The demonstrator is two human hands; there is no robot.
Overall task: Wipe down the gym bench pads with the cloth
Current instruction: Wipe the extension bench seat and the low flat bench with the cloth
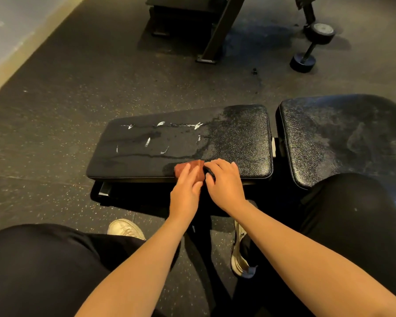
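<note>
A small rust-brown folded cloth [190,170] lies on the near edge of the long black vinyl bench pad [146,145], its long axis along that edge. The left hand [185,191] presses flat on the cloth, fingers extended, not clenched; the right hand [224,181] rests just right of the cloth, fingers loosely curled, touching its end. Left of the cloth the pad carries white streaks [161,123]; right of it the surface shines wet. A second black pad [343,133] lies beyond a gap; speckled rubber floor [55,133] and a dumbbell [311,48] lie farther off.
</note>
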